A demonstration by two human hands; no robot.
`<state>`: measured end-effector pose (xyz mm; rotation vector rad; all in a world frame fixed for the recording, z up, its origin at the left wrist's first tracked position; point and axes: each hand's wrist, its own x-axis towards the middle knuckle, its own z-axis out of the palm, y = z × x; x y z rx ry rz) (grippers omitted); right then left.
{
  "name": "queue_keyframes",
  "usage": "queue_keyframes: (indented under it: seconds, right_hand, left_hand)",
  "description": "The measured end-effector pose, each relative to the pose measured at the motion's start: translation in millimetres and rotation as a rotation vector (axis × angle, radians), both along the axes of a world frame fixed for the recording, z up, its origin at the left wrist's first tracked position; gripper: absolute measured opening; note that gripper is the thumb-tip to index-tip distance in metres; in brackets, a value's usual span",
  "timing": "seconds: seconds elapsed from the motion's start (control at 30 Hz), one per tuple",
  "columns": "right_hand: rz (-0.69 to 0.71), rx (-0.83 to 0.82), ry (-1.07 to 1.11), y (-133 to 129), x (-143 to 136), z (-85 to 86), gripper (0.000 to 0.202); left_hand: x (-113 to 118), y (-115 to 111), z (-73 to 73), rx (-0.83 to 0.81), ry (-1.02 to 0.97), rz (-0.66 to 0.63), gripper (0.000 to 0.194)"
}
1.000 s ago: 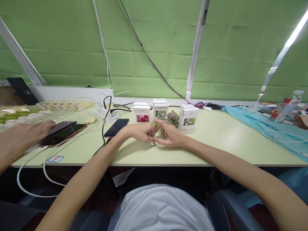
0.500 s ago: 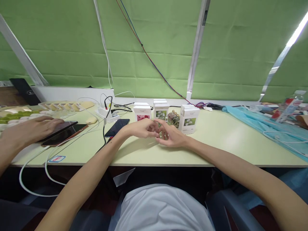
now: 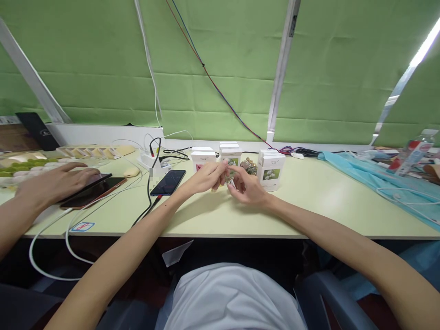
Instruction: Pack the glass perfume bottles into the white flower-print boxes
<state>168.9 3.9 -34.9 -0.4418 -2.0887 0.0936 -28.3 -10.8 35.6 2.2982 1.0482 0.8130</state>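
Standing near left hand (image 3: 208,177), right hand (image 3: 250,188): boxes (image 3: 272,161).

Person is wearing a plain white top (image 3: 233,298), slightly bluish in this light; fabric is looking soft, loose, and is bunching into shallow creases across the front. Left forearm (image 3: 137,240) and right forearm (image 3: 326,229) are showing bare, both looking slim and long. Left one is carrying a small round spot (image 3: 166,206) toward the wrist. Left hand (image 3: 206,178) and right hand (image 3: 252,189) are showing bare too, fingers looking slender.
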Motion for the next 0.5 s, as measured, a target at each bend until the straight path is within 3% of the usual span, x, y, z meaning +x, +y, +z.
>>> queue_keyframes:
  seconds: [0.13,0.2,0.33,0.5]
  right_hand:
    - [-0.219,0.075,0.179,1,-2,4.1,0.029]
    - [-0.289,0.104,0.253,1,-2,7.0,0.024]
    - [-0.31,0.15,0.33,4,-1,9.1,0.023]
    - [-0.315,0.232,0.38,13,0,7.6,0.023]
  left_hand:
    - [6,1,-7.0,0.242,0.066,0.175,0.04]
    - [9,2,-12.4,0.287,0.117,0.145,0.031]
    - [13,7,-24.9,0.285,0.164,0.106,0.043]
    - [15,13,-36.0,0.278,0.21,0.111,0.035]
